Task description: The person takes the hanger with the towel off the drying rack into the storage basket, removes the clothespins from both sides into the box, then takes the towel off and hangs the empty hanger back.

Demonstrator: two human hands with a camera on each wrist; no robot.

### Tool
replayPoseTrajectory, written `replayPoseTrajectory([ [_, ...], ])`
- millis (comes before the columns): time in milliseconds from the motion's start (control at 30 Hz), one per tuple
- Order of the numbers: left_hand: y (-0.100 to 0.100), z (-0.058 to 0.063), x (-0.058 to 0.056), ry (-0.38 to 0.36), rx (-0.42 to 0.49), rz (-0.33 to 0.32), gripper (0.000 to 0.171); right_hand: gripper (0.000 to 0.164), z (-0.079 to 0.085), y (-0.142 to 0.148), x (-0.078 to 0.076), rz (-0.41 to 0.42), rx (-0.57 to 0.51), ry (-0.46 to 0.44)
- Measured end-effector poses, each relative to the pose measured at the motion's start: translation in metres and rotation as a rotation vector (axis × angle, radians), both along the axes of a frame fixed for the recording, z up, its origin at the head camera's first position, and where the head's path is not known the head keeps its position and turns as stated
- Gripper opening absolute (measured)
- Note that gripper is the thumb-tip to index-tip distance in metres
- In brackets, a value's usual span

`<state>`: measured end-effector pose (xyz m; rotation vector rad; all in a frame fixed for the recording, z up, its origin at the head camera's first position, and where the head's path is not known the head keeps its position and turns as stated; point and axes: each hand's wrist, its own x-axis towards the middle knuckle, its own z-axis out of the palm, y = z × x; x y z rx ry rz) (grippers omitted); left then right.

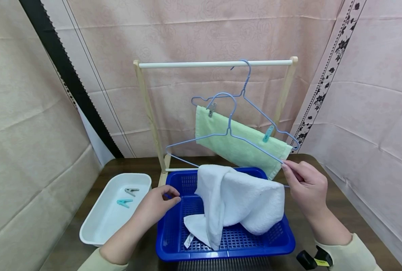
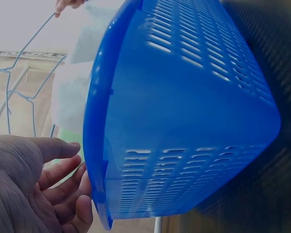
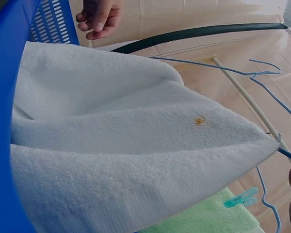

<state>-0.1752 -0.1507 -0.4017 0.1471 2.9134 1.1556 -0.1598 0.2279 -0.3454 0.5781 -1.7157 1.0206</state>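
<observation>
My right hand (image 1: 306, 184) pinches the right end of a blue wire hanger (image 1: 229, 127) between thumb and fingers. Over the hanger's lower bar drapes a white towel (image 1: 243, 199), its lower part hanging down into a blue basket (image 1: 163, 248). In the right wrist view the towel carries a small brownish-yellow spot. My left hand (image 1: 158, 205) is at the basket's left rim with loosely bent fingers and nothing held; the left wrist view shows its fingertips right beside the rim.
Behind, a second blue hanger (image 1: 258, 110) hooks on the rack's white rod (image 1: 187, 65), with a green cloth (image 1: 241, 145) held by a grey clip (image 1: 212, 110) and a teal clip (image 1: 268, 134). At left, a white tray (image 1: 92, 222) contains a grey clothespin (image 1: 131, 191) and a teal one (image 1: 124, 203).
</observation>
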Motion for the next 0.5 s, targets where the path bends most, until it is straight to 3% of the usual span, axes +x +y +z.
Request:
replayPoseTrajectory([
  [500,0.0025,0.0084,-0.0051,0.007,0.022,0.004,0.008,0.012,-0.0034,0.0002,-0.0014,0.023,0.011,0.006],
])
